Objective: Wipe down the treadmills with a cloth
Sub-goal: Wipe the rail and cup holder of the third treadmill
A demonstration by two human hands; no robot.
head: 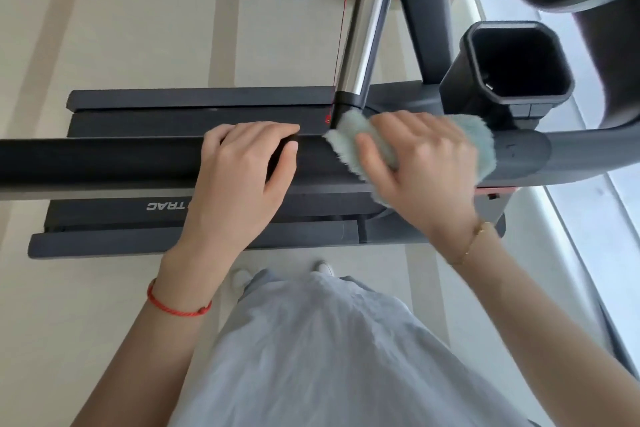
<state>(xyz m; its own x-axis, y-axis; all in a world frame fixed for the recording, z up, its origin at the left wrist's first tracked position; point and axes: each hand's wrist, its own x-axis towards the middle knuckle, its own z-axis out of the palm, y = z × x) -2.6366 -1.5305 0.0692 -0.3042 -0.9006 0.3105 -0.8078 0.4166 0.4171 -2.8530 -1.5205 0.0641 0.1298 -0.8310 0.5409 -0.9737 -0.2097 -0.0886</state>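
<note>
Treadmill handrail (138,159), dark and padded, crossing the view from the left edge toward the console end at right, under wipe at this moment. Right hand (415,163) pressing a pale green cloth (349,146) flat onto the rail close to where the chrome upright (363,45) meets it; fingers (408,125) bent over the top of the cloth and lying close together, thumb along its near side. Cloth edges blurred, probably mid-stroke. Left hand (242,166) just beside, wrapped around the rail, fingers together over the far side, thumb on top, bracing. Empty cup holder (516,62) beyond the cloth. Next: slide along toward the right end, then move the bracing hand to free the covered stretch.
</note>
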